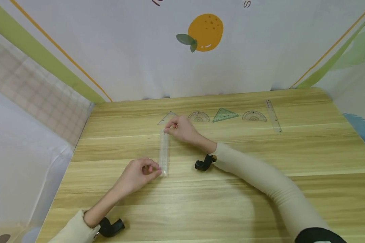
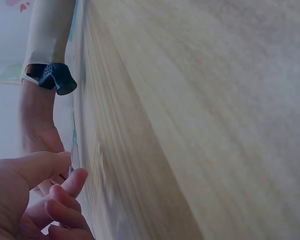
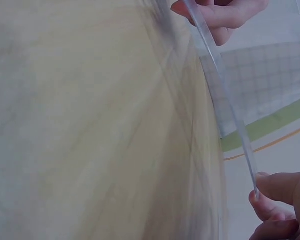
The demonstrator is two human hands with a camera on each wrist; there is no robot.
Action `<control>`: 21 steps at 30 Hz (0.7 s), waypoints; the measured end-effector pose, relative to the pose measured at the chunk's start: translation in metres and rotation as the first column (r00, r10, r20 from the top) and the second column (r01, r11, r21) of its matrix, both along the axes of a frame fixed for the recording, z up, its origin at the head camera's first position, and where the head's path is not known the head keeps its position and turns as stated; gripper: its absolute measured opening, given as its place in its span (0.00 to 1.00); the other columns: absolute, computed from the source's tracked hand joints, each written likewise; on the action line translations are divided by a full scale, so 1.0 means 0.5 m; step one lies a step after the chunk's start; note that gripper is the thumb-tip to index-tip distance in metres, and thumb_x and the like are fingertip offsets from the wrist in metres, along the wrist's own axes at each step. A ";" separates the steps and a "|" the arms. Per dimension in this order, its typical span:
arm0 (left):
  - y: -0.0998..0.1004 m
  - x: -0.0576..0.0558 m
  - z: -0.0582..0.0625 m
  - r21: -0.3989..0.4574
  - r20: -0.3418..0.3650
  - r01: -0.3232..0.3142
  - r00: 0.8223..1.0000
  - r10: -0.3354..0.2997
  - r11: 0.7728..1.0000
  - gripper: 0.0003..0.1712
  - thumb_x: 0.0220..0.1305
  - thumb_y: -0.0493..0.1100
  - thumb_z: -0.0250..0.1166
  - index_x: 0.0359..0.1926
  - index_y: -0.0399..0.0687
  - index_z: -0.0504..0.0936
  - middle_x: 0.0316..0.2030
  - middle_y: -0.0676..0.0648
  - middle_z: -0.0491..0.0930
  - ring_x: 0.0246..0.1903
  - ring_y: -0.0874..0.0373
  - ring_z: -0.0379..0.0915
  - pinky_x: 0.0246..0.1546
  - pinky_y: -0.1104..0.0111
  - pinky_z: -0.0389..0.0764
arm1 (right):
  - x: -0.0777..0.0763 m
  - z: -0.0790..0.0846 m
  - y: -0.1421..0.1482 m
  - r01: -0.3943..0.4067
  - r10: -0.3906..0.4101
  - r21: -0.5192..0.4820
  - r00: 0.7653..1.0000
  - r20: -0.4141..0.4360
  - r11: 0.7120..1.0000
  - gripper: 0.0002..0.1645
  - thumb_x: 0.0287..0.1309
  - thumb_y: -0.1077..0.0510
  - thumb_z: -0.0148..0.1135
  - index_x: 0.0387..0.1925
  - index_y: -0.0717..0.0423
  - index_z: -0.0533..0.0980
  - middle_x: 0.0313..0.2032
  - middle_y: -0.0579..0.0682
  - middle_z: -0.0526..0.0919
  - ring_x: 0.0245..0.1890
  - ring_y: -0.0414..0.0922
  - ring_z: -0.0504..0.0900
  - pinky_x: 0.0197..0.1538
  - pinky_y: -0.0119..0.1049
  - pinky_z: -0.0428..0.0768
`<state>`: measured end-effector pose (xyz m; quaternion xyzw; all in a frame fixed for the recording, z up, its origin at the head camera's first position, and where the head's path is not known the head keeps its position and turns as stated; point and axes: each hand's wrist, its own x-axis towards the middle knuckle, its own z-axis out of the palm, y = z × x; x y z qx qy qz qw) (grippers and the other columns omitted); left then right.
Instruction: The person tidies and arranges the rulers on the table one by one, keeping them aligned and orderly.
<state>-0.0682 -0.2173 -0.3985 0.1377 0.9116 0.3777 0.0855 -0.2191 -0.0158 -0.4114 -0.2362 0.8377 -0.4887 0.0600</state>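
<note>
Both the left hand (image 1: 137,173) and the right hand (image 1: 184,129), in the head view, pinch a clear ruler (image 1: 164,150), left of the green set square (image 1: 225,115); a careless right hand could push the clear triangle (image 1: 168,118), also at that square's left. The left wrist view mostly hides the ruler. In the right wrist view it looks raised; one weak pinch could drop it.

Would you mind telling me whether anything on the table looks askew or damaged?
The green triangle, between the two protractors, looks slightly askew: its lower edge slants in the head view, while theirs lie nearly level. I see no obvious damage.
</note>
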 end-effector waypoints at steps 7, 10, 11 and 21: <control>-0.003 0.004 0.002 -0.014 0.020 -0.007 1.000 0.008 1.000 0.03 0.62 0.39 0.75 0.34 0.47 0.88 0.25 0.54 0.71 0.21 0.62 0.65 0.22 0.70 0.67 | 0.004 -0.002 -0.008 0.004 -0.006 0.060 0.999 0.038 0.998 0.06 0.62 0.58 0.73 0.36 0.57 0.86 0.30 0.48 0.78 0.24 0.40 0.67 0.32 0.32 0.68; -0.003 0.005 0.003 -0.020 0.027 -0.016 0.999 0.016 1.000 0.03 0.62 0.39 0.75 0.33 0.47 0.88 0.24 0.55 0.71 0.21 0.62 0.65 0.22 0.70 0.67 | 0.005 -0.003 -0.009 -0.001 -0.001 0.077 1.000 0.030 0.997 0.06 0.62 0.57 0.73 0.36 0.57 0.86 0.31 0.48 0.79 0.24 0.40 0.68 0.32 0.32 0.69; -0.003 0.005 0.003 -0.020 0.031 -0.018 0.999 0.019 1.000 0.03 0.62 0.39 0.75 0.33 0.47 0.88 0.24 0.55 0.71 0.21 0.62 0.65 0.22 0.70 0.67 | 0.005 -0.003 -0.009 -0.003 0.001 0.080 1.000 0.027 0.997 0.06 0.62 0.57 0.73 0.35 0.57 0.86 0.31 0.47 0.80 0.24 0.40 0.68 0.31 0.32 0.69; -0.005 0.009 0.001 -0.017 0.051 -0.023 0.998 0.024 1.000 0.03 0.62 0.38 0.75 0.33 0.46 0.87 0.23 0.55 0.71 0.20 0.62 0.64 0.21 0.71 0.66 | 0.008 -0.008 -0.012 -0.033 0.032 0.092 0.999 0.004 0.995 0.07 0.63 0.57 0.72 0.35 0.58 0.86 0.25 0.47 0.78 0.18 0.37 0.63 0.24 0.28 0.63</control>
